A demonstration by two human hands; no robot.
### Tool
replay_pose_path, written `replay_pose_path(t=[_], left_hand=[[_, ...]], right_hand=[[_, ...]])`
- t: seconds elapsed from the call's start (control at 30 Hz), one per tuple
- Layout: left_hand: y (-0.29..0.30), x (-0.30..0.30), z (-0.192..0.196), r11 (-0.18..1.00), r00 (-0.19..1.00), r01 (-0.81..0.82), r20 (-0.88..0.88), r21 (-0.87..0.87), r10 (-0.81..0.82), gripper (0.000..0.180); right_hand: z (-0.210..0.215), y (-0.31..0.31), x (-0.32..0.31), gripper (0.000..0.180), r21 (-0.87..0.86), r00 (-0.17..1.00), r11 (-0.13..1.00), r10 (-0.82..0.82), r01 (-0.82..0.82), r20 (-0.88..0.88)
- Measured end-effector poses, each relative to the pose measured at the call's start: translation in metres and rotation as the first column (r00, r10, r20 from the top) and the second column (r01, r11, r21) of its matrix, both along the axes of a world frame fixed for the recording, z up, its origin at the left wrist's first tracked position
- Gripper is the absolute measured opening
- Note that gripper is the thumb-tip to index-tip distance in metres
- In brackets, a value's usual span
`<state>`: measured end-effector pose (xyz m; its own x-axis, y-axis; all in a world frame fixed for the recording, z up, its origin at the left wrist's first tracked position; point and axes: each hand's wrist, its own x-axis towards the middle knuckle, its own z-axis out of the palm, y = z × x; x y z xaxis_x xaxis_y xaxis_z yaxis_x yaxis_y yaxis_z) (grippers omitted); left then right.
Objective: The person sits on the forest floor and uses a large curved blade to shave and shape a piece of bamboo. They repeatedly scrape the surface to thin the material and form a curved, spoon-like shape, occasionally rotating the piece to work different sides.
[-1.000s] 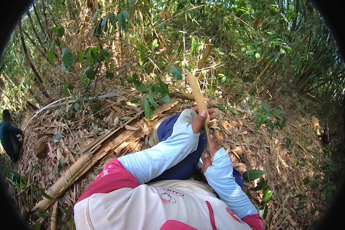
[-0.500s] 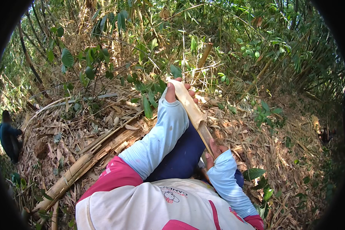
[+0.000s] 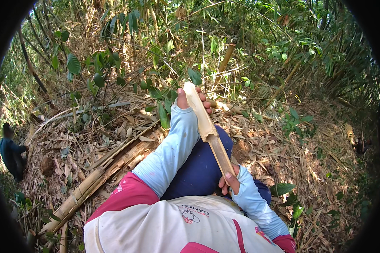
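Note:
A long split piece of bamboo [image 3: 203, 122] slants across in front of me, pale and smooth at its far end, with a ridge partway along and a hollow, browner channel at its near end. Around the far end, my left hand [image 3: 182, 100] has its thumb on one side and its fingers on the other. At the near end my right hand [image 3: 231, 180] grips the strip, thumb lying on top of the channel. Both forearms wear light blue sleeves. My knee in dark blue cloth [image 3: 198, 168] is beneath the bamboo.
A split bamboo pole [image 3: 86, 185] lies on the leaf litter at my left. A person [image 3: 12, 152] in dark clothes stands at the far left. Leafy saplings [image 3: 99, 67] and a cut stump [image 3: 225, 62] rise ahead; dense bamboo [image 3: 346, 63] stands at the right.
The bamboo piece has turned, so its hollow channel faces up more plainly. Its near end and my right hand have come lower and closer to me; my left hand has shifted slightly left.

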<state>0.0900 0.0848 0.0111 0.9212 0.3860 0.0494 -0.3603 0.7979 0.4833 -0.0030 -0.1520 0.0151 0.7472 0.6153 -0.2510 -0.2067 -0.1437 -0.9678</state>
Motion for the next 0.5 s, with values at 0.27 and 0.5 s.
replay_pose_path(t=[0.27, 0.5], left_hand=[[-0.014, -0.017, 0.014, 0.971, 0.945, -0.086, -0.290, 0.221, 0.150, 0.055], [-0.033, -0.024, 0.001, 0.930, 0.972, -0.019, -0.210, 0.366, 0.103, 0.043]], right_hand=[[-0.006, 0.003, -0.006, 0.033, -0.307, 0.912, 0.950, 0.073, 0.060, 0.404], [-0.028, -0.004, -0.013, 0.027, -0.177, 0.946, 0.976, -0.068, 0.130, 0.318]])
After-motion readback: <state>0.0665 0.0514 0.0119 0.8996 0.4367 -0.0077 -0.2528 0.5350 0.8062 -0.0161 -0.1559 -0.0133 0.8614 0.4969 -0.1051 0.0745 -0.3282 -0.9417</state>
